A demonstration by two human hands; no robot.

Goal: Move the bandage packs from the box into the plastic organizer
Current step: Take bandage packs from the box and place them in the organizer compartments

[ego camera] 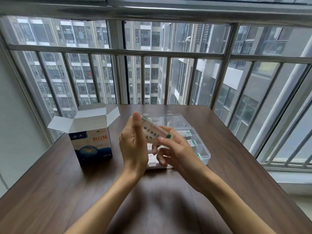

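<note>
I hold a bandage pack between my left hand and right hand, above the clear plastic organizer. Further packs lie in its compartments. The box stands upright, flaps open, left of my hands on the wooden table.

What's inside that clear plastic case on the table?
The plastic organizer holds white bandage packs with green ends, lying in its right-hand compartments. The left hand and right hand, holding another pack, cover its left side.
</note>
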